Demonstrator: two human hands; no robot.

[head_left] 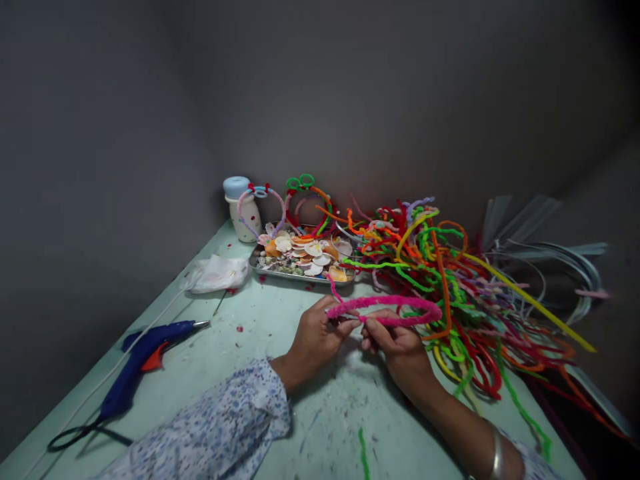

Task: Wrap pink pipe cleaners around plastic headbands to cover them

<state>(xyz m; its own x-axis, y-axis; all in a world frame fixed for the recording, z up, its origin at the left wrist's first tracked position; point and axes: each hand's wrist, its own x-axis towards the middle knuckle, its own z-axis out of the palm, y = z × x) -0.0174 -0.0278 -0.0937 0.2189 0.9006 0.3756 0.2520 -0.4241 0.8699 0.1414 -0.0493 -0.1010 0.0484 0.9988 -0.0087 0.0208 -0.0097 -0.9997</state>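
Between my hands, above the table, is a ring wrapped in bright pink pipe cleaner [385, 302]. My left hand [315, 335] pinches the ring's left end, where a short bare pale stretch shows. A loose pink tail sticks up over those fingers. My right hand [393, 340] has thumb and finger closed on the pink pipe cleaner along the near side of the ring, close to the left fingertips. Just behind the ring stands a metal tray [280, 272] heaped with seashells [315, 250].
A blue glue gun [145, 357] with an orange trigger lies left, its cord trailing. Colourful pipe cleaners [450, 280] pile at right beside coiled clear strips [580, 300]. Behind are a blue-lidded jar [243, 213], finished-looking rings [285, 207] and a plastic bag [217, 273]. Walls enclose the table.
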